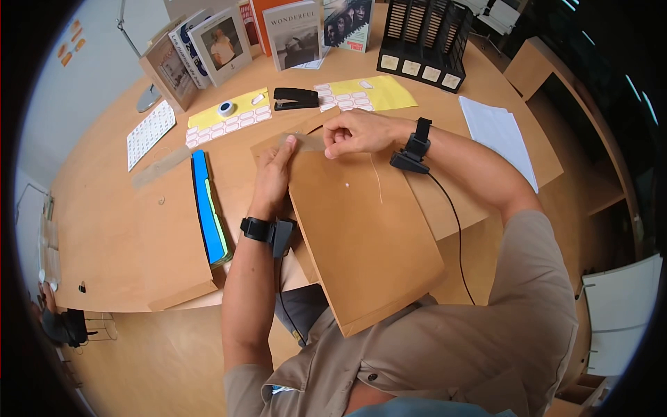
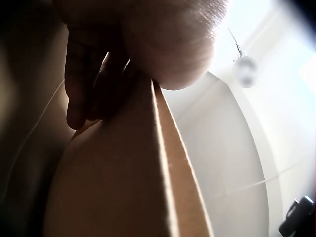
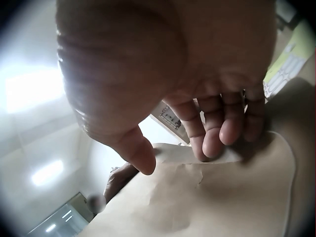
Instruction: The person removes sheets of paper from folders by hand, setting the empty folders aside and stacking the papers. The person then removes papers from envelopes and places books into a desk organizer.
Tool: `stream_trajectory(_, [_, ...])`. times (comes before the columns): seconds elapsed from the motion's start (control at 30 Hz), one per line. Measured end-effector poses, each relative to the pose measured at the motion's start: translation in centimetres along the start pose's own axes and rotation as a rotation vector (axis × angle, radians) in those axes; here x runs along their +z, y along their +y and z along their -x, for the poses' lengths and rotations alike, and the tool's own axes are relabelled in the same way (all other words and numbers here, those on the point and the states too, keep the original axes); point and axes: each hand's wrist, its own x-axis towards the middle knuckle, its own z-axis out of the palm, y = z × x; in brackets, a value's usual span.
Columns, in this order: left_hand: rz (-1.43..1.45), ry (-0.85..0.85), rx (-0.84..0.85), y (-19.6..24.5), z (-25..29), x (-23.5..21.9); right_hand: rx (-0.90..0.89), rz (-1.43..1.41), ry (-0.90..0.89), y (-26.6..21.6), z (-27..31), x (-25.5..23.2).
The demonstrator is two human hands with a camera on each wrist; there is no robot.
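A brown kraft paper envelope [image 1: 368, 229] slopes from the table edge toward the person's lap. My left hand [image 1: 272, 177] grips its upper left edge, thumb on the near face and fingers behind; the left wrist view shows the paper edge [image 2: 163, 148] between them. At the top edge is my right hand [image 1: 358, 132], its fingers bent. In the right wrist view the right fingertips [image 3: 212, 148] meet the paper near the flap, with the thumb standing apart. A thin pale string [image 1: 379, 184] hangs down the envelope from below this hand, beside a small white dot [image 1: 347, 185].
Another kraft envelope [image 1: 174, 243] lies left, beside a blue folder [image 1: 208, 208]. Beyond are a black stapler [image 1: 297, 98], label sheets on yellow paper [image 1: 229, 115], upright books [image 1: 295, 35] and a black file rack [image 1: 424, 48]. White papers [image 1: 497, 132] lie right.
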Motion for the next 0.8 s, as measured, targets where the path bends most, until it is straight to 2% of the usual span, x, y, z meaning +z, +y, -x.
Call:
stream_trajectory(0.07, [-0.025,0.016,0.005,-0.3,-0.2,-0.2,0.028,0.04,-0.034,0.0,0.0,-0.1])
stream_trajectory(0.13, [-0.041,0.003,0.002,-0.2,-0.1,0.0,-0.026,0.118,-0.013,0.2,0.0,0.1])
stream_trajectory(0.23, [-0.092,-0.019,0.023,-0.4,-0.2,-0.2,-0.071,0.039,-0.09,0.5,0.0,0.3])
stream_trajectory(0.4, [-0.137,-0.006,0.041,0.0,-0.1,0.0,-0.064,-0.006,-0.023,-0.5,1.1,1.1])
stream_trajectory(0.5, [-0.035,-0.024,-0.002,0.6,0.3,0.4,-0.084,0.028,0.04,-0.1,1.3,1.3])
stream_trajectory(0.57, [0.341,0.042,-0.161,1.5,1.0,1.6,-0.099,0.06,0.068,0.2,1.5,1.4])
stream_trajectory(0.63, [0.375,0.028,-0.192,1.9,1.3,1.7,-0.125,0.047,0.152,-0.3,1.9,1.4])
stream_trajectory(0.73, [0.42,0.017,-0.247,2.3,1.5,1.6,-0.059,0.098,0.162,-2.0,2.9,0.8])
stream_trajectory(0.8, [0.433,0.018,-0.272,2.7,1.6,1.7,-0.093,0.153,0.133,-1.5,2.6,0.9])
